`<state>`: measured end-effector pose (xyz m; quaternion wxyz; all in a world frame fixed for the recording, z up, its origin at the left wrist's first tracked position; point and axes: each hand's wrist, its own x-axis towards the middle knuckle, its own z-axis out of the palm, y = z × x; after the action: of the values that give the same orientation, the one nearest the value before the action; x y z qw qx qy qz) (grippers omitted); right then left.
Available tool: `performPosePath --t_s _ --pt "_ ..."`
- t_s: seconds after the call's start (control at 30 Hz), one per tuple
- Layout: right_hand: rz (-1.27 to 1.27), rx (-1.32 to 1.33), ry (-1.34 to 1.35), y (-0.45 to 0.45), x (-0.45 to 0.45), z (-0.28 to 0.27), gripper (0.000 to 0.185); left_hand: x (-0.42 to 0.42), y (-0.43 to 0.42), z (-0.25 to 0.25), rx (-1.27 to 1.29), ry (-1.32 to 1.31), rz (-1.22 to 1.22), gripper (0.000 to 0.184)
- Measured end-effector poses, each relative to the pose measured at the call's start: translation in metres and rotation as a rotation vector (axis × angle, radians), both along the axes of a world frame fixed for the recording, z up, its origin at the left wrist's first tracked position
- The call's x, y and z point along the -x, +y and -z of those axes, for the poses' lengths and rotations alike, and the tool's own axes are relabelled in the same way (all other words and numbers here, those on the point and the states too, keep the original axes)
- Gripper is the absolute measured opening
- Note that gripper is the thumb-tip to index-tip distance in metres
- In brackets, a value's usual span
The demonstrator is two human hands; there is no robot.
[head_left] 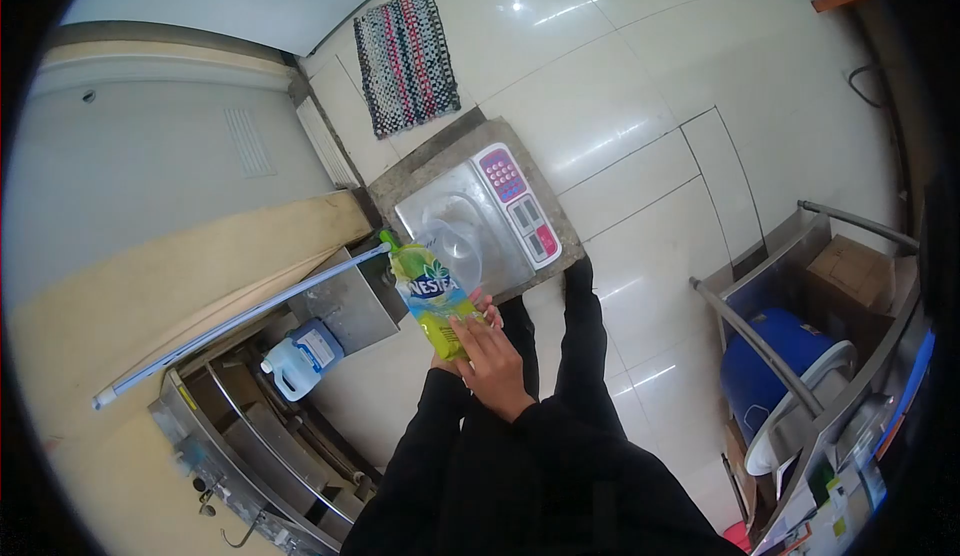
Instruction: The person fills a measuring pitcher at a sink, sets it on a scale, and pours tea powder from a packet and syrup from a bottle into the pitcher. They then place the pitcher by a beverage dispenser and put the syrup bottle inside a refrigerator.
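Note:
A green and blue pouch (428, 294) marked "NESTEA" is held in front of me, its top pointing up and left. My right hand (490, 363) lies over the pouch's lower right part, its fingers closed on it. Most of my left hand (446, 365) is hidden under the pouch's lower end, where it supports the pack. Just beyond the pouch stands a clear plastic container (462, 253) on the metal plate of a digital scale (503, 274). The pouch overlaps the container's left side in view.
The scale sits on a grey slab (562, 218). A woven mat (407, 61) lies on the tiled floor beyond. At the left are a bluish jug (303, 358) and a metal-railed rack (262, 436). On the right, a rack holds a blue drum (770, 361) and a cardboard box (850, 271).

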<state>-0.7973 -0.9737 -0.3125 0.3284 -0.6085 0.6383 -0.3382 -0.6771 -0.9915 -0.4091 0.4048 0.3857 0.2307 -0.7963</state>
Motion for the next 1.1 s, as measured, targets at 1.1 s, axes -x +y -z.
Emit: performPosePath --t_s 1.1 --pt "-0.078 0.123 0.067 0.011 -0.044 0.0 0.04 -0.053 0.0 0.015 0.105 0.422 0.027 0.067"
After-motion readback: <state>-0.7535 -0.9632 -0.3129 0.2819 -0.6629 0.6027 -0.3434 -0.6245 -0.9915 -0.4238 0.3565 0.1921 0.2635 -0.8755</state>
